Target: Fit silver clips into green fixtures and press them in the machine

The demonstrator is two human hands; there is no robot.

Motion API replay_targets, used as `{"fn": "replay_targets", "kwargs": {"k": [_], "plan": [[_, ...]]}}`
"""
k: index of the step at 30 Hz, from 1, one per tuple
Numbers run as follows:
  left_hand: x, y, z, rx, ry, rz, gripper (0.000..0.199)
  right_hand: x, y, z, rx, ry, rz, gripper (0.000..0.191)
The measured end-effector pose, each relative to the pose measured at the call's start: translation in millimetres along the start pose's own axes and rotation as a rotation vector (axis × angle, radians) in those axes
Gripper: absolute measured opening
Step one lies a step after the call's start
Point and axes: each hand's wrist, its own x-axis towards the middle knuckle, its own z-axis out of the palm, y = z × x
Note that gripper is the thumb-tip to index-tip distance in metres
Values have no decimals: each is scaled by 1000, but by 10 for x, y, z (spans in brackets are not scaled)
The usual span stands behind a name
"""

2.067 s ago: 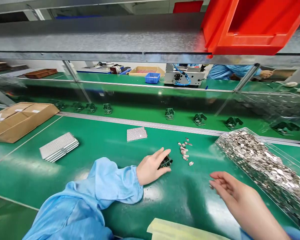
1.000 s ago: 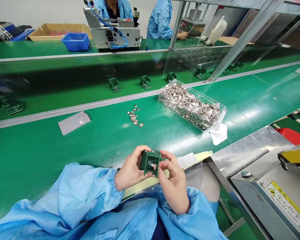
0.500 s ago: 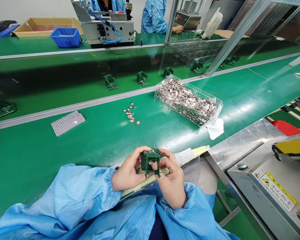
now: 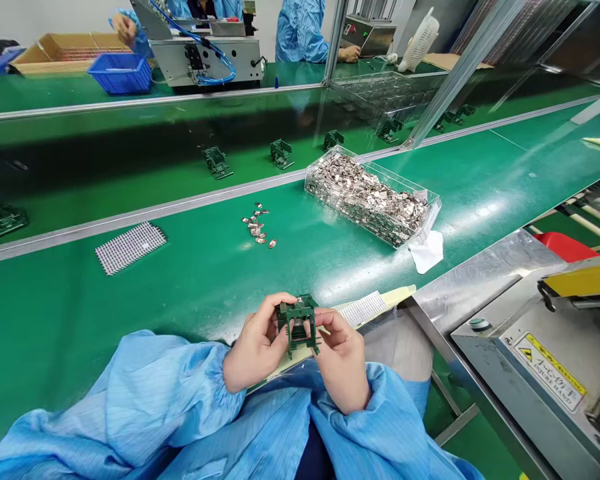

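Observation:
Both hands hold a dark green circuit board assembly with an open frame shape, just above the near edge of the bench. My left hand grips its left side, with fingers at the top and thumb at the front opening. My right hand is closed on the right side, its thumb near the lower front. Beneath the hands lies a pale yellow strip bearing a white dotted sheet. Farther up the bench, several small metal pieces lie scattered.
A clear box full of small metal parts stands beyond my right hand, a white scrap beside it. A dotted sheet lies left. Similar green assemblies line the conveyor behind. A grey machine is at right; co-workers sit opposite.
My left thumb has moved into the front opening of the assembly, and my right index finger has come lower along its side. A co-worker's hand has appeared above the cardboard box.

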Motion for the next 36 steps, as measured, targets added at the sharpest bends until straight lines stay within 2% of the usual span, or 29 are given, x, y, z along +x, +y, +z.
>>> {"fn": "replay_targets", "kwargs": {"k": [10, 17, 23, 26, 29, 31, 33, 36], "plan": [[0, 147, 85, -41, 16, 13, 24, -39, 25, -6, 158, 40, 25, 19], [-29, 222, 169, -31, 14, 6, 27, -106, -7, -48, 203, 33, -9, 21], [-53, 262, 277, 1, 5, 9, 30, -199, 32, -141, 218, 77, -10, 20], [-81, 260, 349, 10, -28, 6, 29, -268, 54, -220, 221, 108, -6, 22], [-79, 242, 426, -33, -117, -25, 28, -333, 97, -358, 192, 131, -25, 23], [-8, 244, 486, -79, -140, -45, 30, -351, 163, -489, 140, 171, -32, 21], [149, 255, 569, -105, -86, -22, 31, -330, 264, -632, 67, 275, -52, 21], [498, 247, 749, -117, 15, 84, 33, -231, 438, -806, -16, 416, -107, 24]]}}
